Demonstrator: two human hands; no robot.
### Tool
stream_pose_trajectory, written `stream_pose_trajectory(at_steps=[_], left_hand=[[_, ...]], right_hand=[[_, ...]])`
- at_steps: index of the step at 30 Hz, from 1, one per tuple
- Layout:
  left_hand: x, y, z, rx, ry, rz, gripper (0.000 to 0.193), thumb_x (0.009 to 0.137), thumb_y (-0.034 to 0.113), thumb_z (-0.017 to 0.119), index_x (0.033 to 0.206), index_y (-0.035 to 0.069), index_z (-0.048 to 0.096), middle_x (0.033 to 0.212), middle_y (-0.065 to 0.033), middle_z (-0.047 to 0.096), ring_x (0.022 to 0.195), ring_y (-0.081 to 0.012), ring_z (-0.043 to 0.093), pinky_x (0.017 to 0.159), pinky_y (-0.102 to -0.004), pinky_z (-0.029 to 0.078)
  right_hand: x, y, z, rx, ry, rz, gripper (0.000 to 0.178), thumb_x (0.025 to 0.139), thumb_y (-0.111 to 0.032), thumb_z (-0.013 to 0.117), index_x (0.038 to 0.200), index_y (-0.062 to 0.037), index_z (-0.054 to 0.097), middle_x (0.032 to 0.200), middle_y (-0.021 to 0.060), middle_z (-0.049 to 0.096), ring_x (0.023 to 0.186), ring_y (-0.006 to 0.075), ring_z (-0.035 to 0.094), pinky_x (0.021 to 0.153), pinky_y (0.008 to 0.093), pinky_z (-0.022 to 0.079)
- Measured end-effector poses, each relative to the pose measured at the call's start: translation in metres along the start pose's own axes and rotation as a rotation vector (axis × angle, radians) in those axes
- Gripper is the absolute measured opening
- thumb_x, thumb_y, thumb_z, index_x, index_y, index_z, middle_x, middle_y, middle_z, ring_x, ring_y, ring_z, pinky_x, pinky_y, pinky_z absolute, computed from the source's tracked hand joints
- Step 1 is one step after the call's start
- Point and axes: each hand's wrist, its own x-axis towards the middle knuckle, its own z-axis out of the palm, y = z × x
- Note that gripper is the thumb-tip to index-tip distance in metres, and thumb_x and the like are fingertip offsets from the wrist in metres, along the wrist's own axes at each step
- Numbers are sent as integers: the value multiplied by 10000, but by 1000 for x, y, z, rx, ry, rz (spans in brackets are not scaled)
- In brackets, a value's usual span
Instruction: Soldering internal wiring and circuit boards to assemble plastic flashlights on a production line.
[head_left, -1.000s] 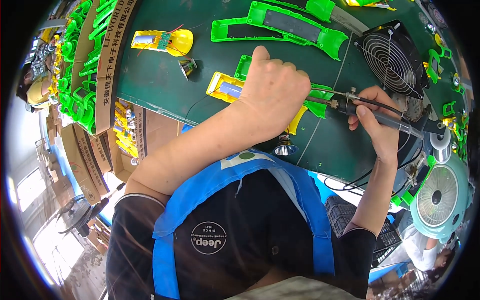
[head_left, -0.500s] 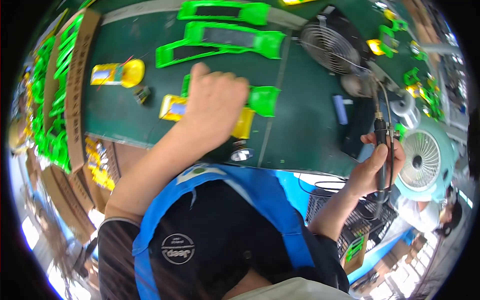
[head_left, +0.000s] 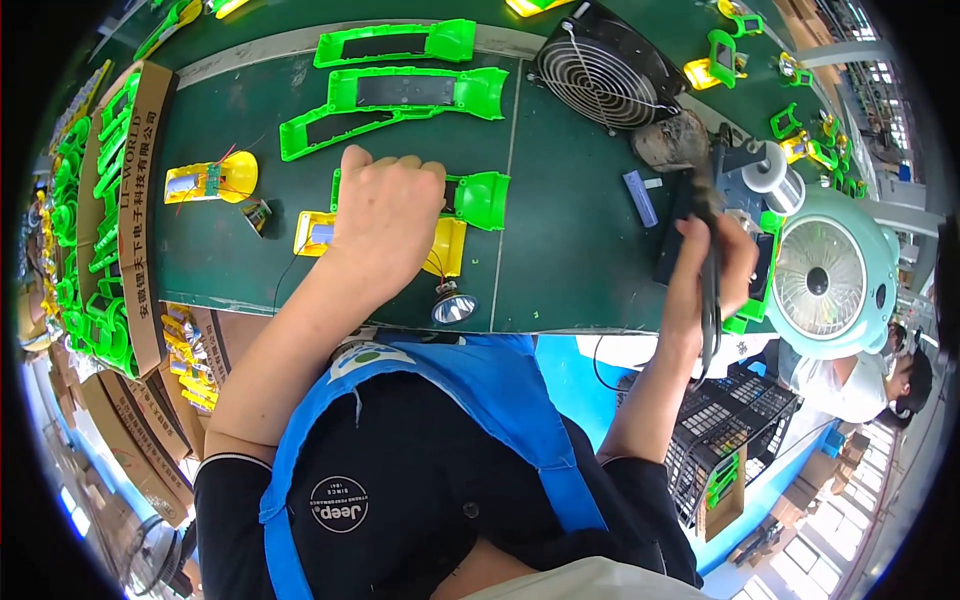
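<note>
My left hand is closed, knuckles up, over a yellow plastic housing and a green plastic frame. What its fingers hold is hidden beneath it. A blue battery cell shows in the housing left of my wrist. Thin wires run from the housing to a round reflector lamp near the table's front edge. In my right hand is a black-handled soldering iron, its blurred front end pointing away from me, close to a round greyish metal piece. Whether they touch I cannot tell.
A black fan with a wire guard stands at the back. A solder spool and a pale green fan are at right. Loose green frames, a yellow assembly and a blue cell lie about. A cardboard box stands left.
My right hand has moved the soldering iron away from my body, toward the round metal piece. My left hand stays closed over the yellow housing. The whole view has shifted slightly.
</note>
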Motion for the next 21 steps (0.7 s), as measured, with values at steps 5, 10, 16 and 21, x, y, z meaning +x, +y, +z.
stream_pose_trajectory(at_steps=[5, 10, 16, 21], left_hand=[[8, -2, -2, -18, 13, 12, 58, 726, 59, 609, 754, 107, 628, 730, -75, 635, 730, -220, 644, 717, -384, 367], [7, 2, 2, 1, 6, -5, 99, 787, 132, 622, 708, 79, 595, 706, -68, 610, 720, -232, 622, 703, -377, 358], [5, 1, 3, 23, -6, -23, 105, 797, 142, 632, 719, 81, 596, 687, -57, 590, 715, -214, 621, 702, -368, 351], [4, 2, 0, 25, -11, -20, 102, 792, 152, 650, 727, 89, 601, 697, -56, 592, 712, -213, 619, 702, -368, 349]], right_hand=[[5, 9, -10, 77, -43, -14, 214, 909, -79, 582, 1069, 29, 491, 856, 170, 654, 699, 204, 663, 657, 306, 534], [-15, -3, 5, 326, -107, -263, 431, 956, -390, 551, 1132, -24, 407, 789, 203, 653, 681, 238, 655, 627, 321, 525], [-47, -27, 64, 472, -478, -376, 395, 742, -47, 774, 1085, -45, 577, 967, 160, 619, 765, 264, 643, 620, 317, 526], [-54, -27, 73, 527, -589, -356, 288, 873, -65, 645, 1114, -1, 500, 994, 205, 633, 898, 275, 622, 793, 351, 500]])
